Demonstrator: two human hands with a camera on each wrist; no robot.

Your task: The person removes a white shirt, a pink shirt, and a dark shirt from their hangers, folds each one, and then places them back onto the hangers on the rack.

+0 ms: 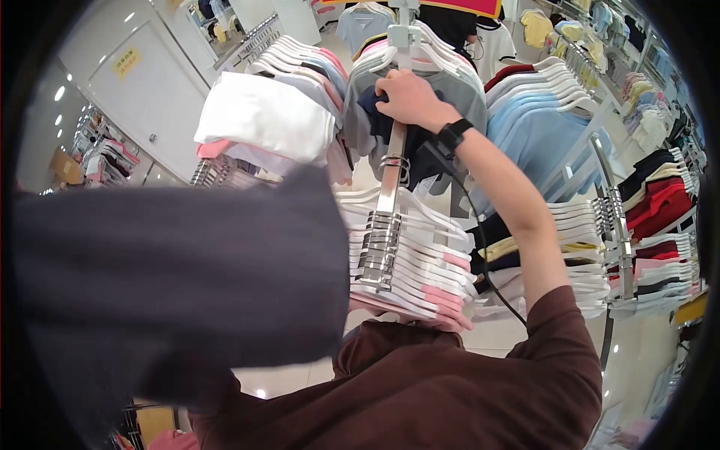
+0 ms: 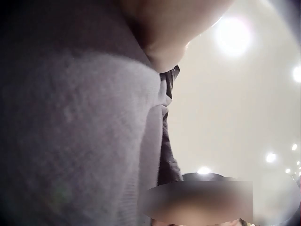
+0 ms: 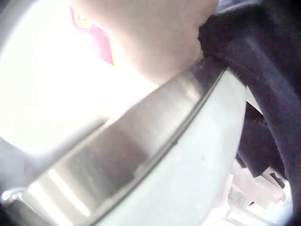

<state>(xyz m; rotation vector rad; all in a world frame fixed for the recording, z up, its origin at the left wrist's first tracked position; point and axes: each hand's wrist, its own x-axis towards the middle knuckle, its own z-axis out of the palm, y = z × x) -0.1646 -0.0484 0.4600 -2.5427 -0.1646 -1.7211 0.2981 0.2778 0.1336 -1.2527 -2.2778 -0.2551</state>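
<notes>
Plainly, the right hand point(image 1: 412, 99) curls round navy cloth point(image 1: 370, 109); how the left hand point(image 2: 171, 28) grips, I cannot tell

a dark grey garment point(image 1: 195, 270) spreads blurred across the left foreground, its upper edge peaked. a navy garment point(image 3: 273, 61) lies bunched at the metal rail point(image 1: 394, 147), folds drooping beside it.

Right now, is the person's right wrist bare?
No, a black band circles it just behind the right hand.
</notes>
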